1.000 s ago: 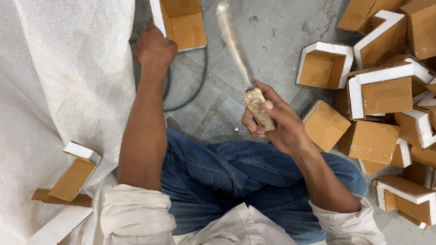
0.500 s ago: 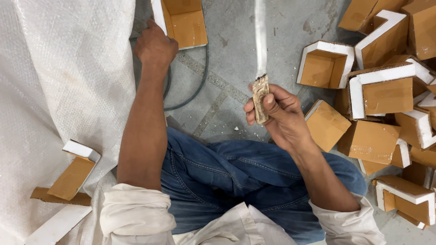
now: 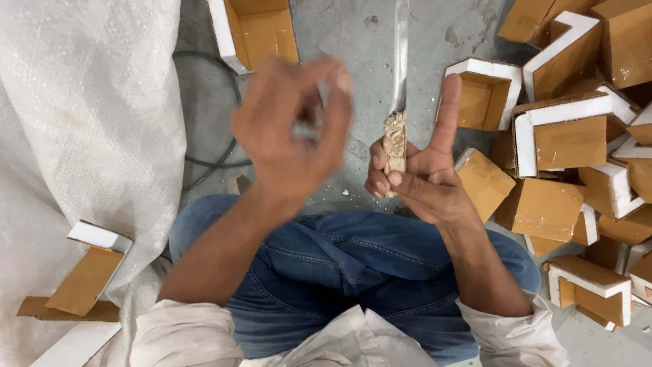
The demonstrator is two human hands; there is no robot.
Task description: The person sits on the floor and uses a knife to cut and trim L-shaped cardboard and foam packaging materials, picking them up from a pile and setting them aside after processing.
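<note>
Steel blade [image 3: 401, 61] with wrapped handle stands upright, clamped in right hand [image 3: 418, 180], index finger raised. Left hand [image 3: 292, 132], blurred beside the blade, pinches something small; contents indistinct. Probable step: regripping; next move needs steady hold.

Head cam, looking straight down, close (one view only).

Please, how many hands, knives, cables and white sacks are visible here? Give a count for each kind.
Hands: 2, the left hand and the right hand
Knife: 1
Black cable: 1
White woven sack: 1
Total: 5
</note>
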